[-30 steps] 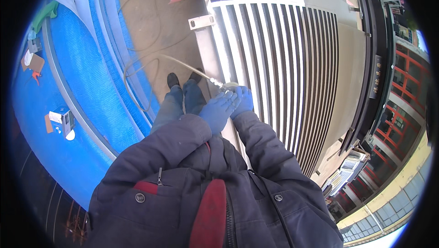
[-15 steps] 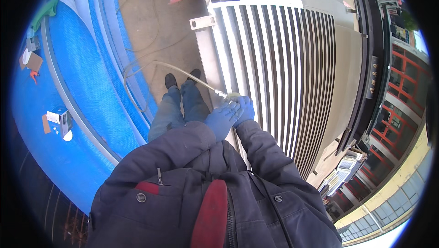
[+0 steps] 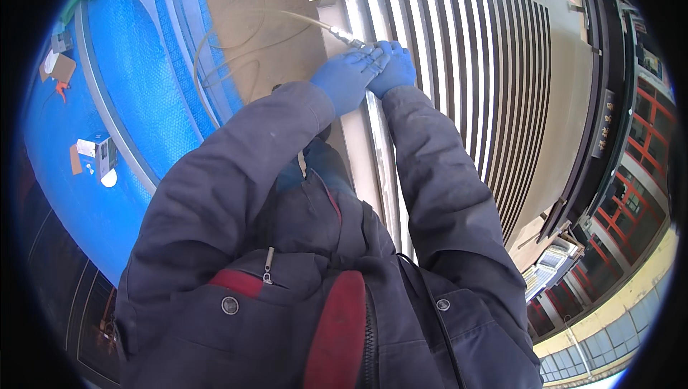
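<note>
Against the pale post, two blue-gloved hands meet on a metal nozzle.

Left hand [image 3: 349, 79] and right hand [image 3: 393, 68] touch each other just beside the slatted grille [image 3: 466, 66], both grips curled shut around the small metal nozzle [image 3: 347, 36] at the end of a thin pale hose [image 3: 236, 20]. That hose loops away over the brown floor [image 3: 236, 66] to the left. The nozzle tip lies on the pale vertical post [image 3: 362, 145] that edges the grille. Dark jacket sleeves [image 3: 430, 174] fill the lower picture. A blue sheet [image 3: 122, 95] lies well apart on the left, with a small white box [image 3: 97, 151] on it.
</note>
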The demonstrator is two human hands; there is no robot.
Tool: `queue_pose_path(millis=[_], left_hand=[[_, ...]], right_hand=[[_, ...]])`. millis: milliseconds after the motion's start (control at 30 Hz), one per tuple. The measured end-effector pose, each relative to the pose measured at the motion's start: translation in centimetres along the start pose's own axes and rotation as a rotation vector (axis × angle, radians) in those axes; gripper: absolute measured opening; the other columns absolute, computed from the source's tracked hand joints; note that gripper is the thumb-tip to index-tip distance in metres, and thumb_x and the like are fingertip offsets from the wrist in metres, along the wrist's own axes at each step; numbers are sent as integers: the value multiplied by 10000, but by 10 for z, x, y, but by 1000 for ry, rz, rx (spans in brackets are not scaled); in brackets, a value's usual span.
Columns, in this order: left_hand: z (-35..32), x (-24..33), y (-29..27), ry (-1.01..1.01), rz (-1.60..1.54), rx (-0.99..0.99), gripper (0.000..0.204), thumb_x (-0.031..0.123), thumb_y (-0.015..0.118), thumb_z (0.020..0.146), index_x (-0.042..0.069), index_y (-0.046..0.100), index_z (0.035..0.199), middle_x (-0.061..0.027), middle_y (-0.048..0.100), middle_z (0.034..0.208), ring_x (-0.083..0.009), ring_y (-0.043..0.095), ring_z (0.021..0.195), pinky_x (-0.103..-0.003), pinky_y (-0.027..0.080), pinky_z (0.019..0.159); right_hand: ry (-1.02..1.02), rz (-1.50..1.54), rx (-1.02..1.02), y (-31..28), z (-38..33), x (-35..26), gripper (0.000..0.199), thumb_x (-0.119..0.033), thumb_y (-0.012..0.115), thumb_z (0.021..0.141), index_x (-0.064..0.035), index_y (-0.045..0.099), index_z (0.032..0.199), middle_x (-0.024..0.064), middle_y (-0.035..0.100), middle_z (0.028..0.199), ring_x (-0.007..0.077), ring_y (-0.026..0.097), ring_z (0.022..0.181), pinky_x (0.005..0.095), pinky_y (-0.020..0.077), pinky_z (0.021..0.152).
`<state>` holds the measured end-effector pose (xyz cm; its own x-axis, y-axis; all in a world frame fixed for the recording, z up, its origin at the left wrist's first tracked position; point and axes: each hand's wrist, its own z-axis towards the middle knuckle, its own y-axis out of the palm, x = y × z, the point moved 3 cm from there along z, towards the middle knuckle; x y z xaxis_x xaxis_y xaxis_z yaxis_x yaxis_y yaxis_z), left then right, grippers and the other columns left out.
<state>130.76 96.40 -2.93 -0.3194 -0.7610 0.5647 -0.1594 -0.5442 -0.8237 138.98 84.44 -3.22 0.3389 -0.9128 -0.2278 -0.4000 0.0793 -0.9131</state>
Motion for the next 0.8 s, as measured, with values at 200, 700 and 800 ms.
queue_pose_path(millis=[200,700,800], left_hand=[[-73,84,45,-16,8,-29,619,92,467,979,41,396,1592,-176,487,1587,-306,433,1501,-461,299,1272],[-114,129,78,-21,-100,-2,654,58,515,933,36,422,1581,-184,450,1610,-299,438,1496,-434,296,1274],[-121,151,88,-8,-91,-115,619,74,397,995,57,366,1612,-175,447,1618,-296,416,1516,-449,283,1272]], right_hand=[[-272,-121,42,56,-110,34,301,-375,652,892,-148,715,1079,81,650,1146,312,578,1145,429,454,998],[15,113,10,96,-185,63,380,-394,721,851,-150,666,1136,140,622,1224,368,570,1170,469,535,959],[-59,-25,-75,89,-206,67,363,-388,695,877,-162,678,1161,121,620,1229,350,553,1181,452,514,993]])
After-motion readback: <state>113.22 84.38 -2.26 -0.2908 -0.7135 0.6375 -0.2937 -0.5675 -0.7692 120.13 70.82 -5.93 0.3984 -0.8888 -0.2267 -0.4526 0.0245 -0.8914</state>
